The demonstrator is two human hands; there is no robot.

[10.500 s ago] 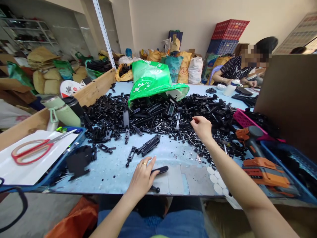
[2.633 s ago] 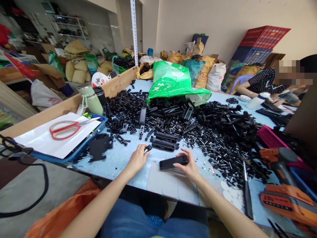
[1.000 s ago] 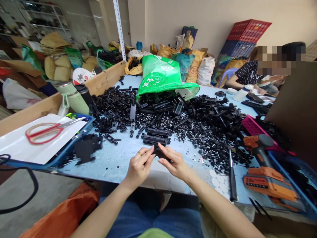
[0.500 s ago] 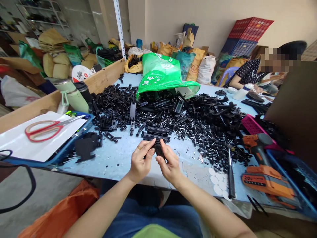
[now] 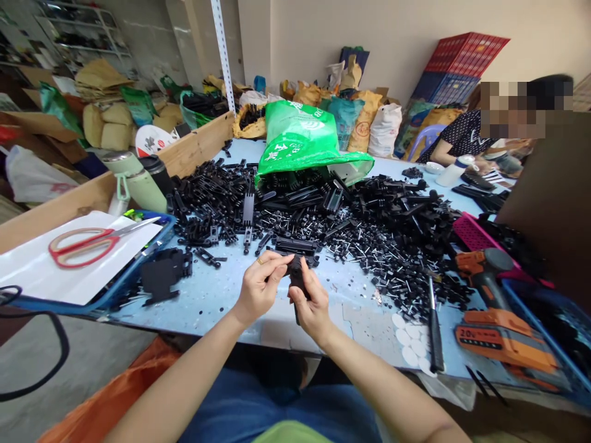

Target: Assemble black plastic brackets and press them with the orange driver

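Above the front part of the table, a black plastic part is between my two hands. My left hand pinches its upper end with thumb and fingers; a ring shows on one finger. My right hand is wrapped around its lower, longer piece, which points down toward the table edge. Fingers hide much of the part. Just beyond it lie long black plastic pieces, side by side. Behind them spreads a heap of small black caps and metal screws.
On the right lie a hammer, an orange cordless drill and white discs. Scissors rest on paper over a blue tray at left. A green bag tops the black heap. Another person sits at far right.
The black part has turned, so its longer piece now points down below my right hand. My hands have shifted slightly left, and the view has moved a little.
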